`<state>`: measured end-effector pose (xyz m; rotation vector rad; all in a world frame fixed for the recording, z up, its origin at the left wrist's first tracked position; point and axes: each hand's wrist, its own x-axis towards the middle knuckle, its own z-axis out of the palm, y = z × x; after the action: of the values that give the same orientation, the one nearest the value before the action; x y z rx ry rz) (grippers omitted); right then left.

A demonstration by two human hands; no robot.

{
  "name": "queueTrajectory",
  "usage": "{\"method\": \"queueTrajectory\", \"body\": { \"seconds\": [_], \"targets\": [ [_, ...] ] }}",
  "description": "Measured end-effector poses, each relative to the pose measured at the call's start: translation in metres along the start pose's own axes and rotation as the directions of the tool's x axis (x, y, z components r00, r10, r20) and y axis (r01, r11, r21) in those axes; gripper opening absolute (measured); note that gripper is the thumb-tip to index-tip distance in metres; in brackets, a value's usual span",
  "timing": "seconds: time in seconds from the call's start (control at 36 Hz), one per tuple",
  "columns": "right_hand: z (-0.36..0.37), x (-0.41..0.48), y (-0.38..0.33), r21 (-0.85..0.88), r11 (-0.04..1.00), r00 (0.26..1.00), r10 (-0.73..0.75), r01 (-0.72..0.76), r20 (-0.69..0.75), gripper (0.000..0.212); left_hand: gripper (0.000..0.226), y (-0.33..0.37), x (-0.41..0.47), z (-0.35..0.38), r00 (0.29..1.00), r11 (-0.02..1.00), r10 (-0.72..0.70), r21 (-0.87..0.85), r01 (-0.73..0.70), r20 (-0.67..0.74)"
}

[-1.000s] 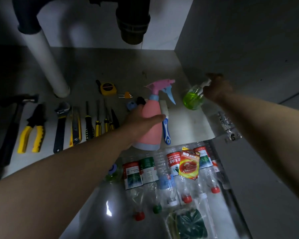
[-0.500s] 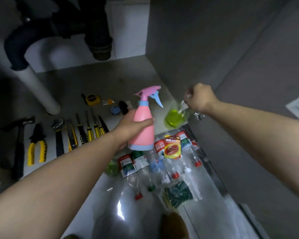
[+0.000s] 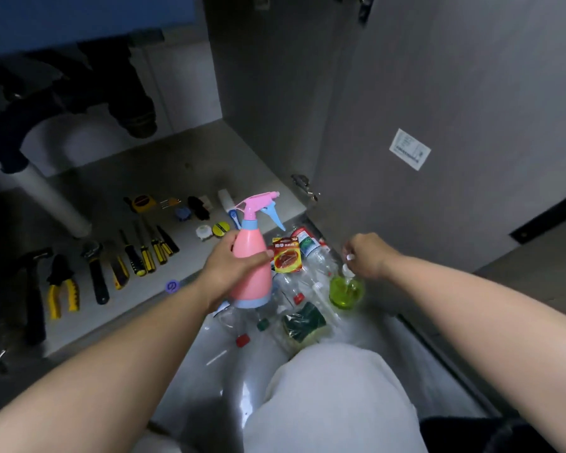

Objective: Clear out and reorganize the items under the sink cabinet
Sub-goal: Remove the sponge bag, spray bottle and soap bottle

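I inspect from the largest item down. The cabinet floor (image 3: 190, 165) runs under the dark drain pipes (image 3: 79, 103) and carries a row of hand tools (image 3: 111, 266) laid side by side, handles toward me, with a tape measure (image 3: 141, 202) and small oddments behind them; I judge this row to be sorted stock, set out to be read at a glance. The cabinet door (image 3: 438, 125) stands open on my right, giving clear passage outward.

On the floor in front of the cabinet lie empty plastic bottles (image 3: 307, 276), a red packet (image 3: 287, 259) on top of them and a wrapped green scouring pad (image 3: 303, 320) at their near edge. I take this as the staging heap for what has come out.

My left hand (image 3: 232, 273) is wrapped firmly around the belly of the pink spray bottle (image 3: 252, 266), which stands upright, nozzle pointing right, held in the air above the heap. The upright carry should keep any liquid from the nozzle.

My right hand (image 3: 366, 253) is pinched closed on the pump top of the green soap dispenser (image 3: 345, 291), which hangs below it, over the right side of the heap. I cannot tell whether its base touches the floor. Both bottles are outside the cabinet, apparently on their way to be set down.
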<state>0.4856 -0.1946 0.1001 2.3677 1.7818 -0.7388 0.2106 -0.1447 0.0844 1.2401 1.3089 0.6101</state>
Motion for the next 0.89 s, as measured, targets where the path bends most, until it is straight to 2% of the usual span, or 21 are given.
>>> {"method": "queueTrajectory", "body": {
  "seconds": [0.11, 0.28, 0.61, 0.75, 0.83, 0.89],
  "targets": [
    [0.028, -0.001, 0.017, -0.008, 0.999, 0.999, 0.035, -0.035, 0.041, 0.022, 0.064, -0.013, 0.004, 0.005, 0.999, 1.000, -0.016, 0.024, 0.017, -0.034],
    [0.064, 0.011, 0.035, 0.021, 0.997, 0.994, 0.069, -0.071, 0.079, 0.028, 0.062, -0.024, 0.012, 0.009, 0.999, 0.985, -0.029, 0.168, 0.021, 0.046],
    [0.095, 0.036, 0.039, 0.030, 0.993, 0.991, 0.115, -0.117, 0.066, 0.037, 0.058, -0.039, 0.020, 0.012, 0.994, 0.988, -0.060, 0.149, 0.045, 0.095],
    [0.086, 0.037, 0.037, -0.026, 0.992, 0.982, 0.127, -0.125, 0.141, 0.038, 0.064, -0.040, 0.019, 0.016, 0.994, 0.976, -0.043, 0.216, 0.021, 0.096],
    [0.070, 0.037, 0.023, -0.015, 0.995, 0.994, 0.103, -0.103, 0.043, 0.026, 0.066, -0.038, 0.016, 0.016, 0.994, 0.965, -0.011, 0.261, -0.017, 0.106],
    [0.056, 0.038, 0.008, 0.167, 0.984, 0.995, 0.069, -0.056, -0.073, 0.032, 0.066, -0.038, 0.013, 0.014, 0.993, 0.958, 0.012, 0.285, -0.045, 0.115]
  ]
}}
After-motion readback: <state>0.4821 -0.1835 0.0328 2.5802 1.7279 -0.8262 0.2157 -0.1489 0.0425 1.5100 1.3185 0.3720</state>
